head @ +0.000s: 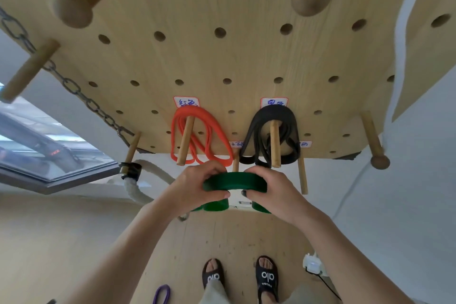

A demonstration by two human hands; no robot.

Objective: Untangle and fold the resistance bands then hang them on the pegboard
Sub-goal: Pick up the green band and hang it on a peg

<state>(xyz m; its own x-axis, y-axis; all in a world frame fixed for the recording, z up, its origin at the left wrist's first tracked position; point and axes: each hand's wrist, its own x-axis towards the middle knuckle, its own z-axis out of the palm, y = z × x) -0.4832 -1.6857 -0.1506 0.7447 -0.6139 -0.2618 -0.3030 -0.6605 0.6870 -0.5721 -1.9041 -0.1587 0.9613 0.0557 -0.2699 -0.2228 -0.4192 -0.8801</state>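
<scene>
The green resistance band is folded into a wide, flat bundle and held up in front of the lower edge of the pegboard, just below a short wooden peg whose tip shows between the two hands. The left hand is closed around the bundle's left end, thumb underneath and fingers curled over the top. The right hand grips the right end the same way, its dark-painted thumbnail pressed under the band. Loops of green hang down behind both palms.

On the pegboard above, an orange band hangs folded over a peg under a handwritten label, and a black band hangs over the next peg to the right, also under a label. A metal chain runs along the board's left edge, near a thick white rope. On the wooden floor, a purple band lies left of the person's sandalled feet.
</scene>
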